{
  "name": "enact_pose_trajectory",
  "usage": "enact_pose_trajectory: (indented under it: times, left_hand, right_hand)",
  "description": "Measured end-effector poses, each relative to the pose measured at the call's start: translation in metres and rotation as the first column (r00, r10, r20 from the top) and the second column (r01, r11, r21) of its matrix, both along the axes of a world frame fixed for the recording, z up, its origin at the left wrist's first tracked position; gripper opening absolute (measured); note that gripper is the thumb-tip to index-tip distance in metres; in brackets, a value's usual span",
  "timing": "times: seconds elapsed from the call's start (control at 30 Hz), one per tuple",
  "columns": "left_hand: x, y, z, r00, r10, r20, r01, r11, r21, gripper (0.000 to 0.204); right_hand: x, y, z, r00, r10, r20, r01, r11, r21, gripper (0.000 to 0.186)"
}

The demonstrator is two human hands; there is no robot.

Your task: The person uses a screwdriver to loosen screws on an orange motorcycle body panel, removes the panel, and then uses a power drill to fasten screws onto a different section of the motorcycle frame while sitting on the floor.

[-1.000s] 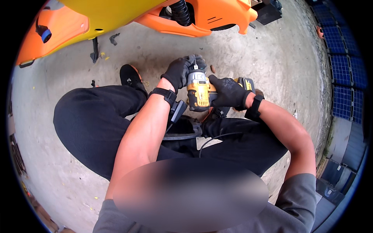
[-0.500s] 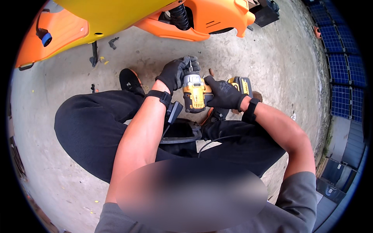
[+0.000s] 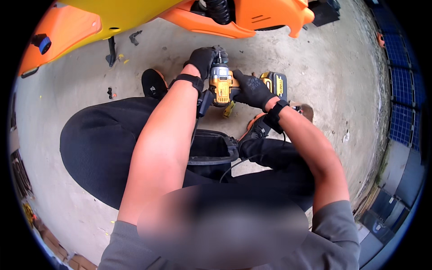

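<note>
A yellow, black and silver cordless impact driver is held out in front of me, its nose pointing away. My right hand, in a black glove, is wrapped round its handle, with the battery pack sticking out to the right. At the nose, my gloved left hand is closed round the slim metal bit; part of the bit shows between the fingers. Beneath the driver hangs or lies a small yellow piece, too partly covered to name.
An orange and yellow vehicle body with a black shock absorber spans the far side, its stand on the concrete floor. A black open container sits between my legs. Blue gridded panels line the right side.
Both hands and the driver have shifted slightly farther away in the picture, and the view has moved a little. The left hand stays at the bit, the right on the handle.
</note>
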State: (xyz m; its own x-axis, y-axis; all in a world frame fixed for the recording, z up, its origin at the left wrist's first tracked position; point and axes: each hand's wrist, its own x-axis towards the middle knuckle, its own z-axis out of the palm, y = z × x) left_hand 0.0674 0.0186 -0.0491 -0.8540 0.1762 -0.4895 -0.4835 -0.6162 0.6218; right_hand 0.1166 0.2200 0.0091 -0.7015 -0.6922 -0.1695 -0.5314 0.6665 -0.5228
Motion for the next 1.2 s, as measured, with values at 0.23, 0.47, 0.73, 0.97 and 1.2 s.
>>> enact_pose_trajectory:
  times: [0.23,0.47,0.73,0.97,1.2]
  left_hand:
    - [-0.006,-0.004,0.006,0.998,0.004,0.061,0.011,0.973,-0.232,0.017]
    - [-0.019,0.002,-0.009,0.999,0.018,-0.044,-0.027,0.972,-0.235,0.018]
    - [-0.023,0.008,0.003,0.995,0.018,-0.096,-0.047,0.948,-0.315,0.021]
    - [-0.028,0.007,-0.005,0.995,0.032,-0.097,-0.056,0.963,-0.265,0.017]
    - [-0.031,0.004,0.004,0.994,-0.012,-0.105,-0.021,0.953,-0.303,0.02]
  right_hand:
    - [-0.007,-0.014,-0.033,0.994,-0.109,0.011,0.108,0.994,0.032,0.06]
    - [-0.019,-0.007,-0.065,0.99,-0.132,-0.053,0.131,0.991,-0.02,0.062]
    - [-0.024,-0.007,-0.07,0.984,-0.165,-0.063,0.161,0.985,-0.069,0.057]
    - [-0.024,-0.01,-0.074,0.983,-0.171,-0.066,0.166,0.983,-0.072,0.05]
    - [-0.025,-0.017,-0.072,0.988,-0.152,-0.002,0.152,0.985,-0.078,0.063]
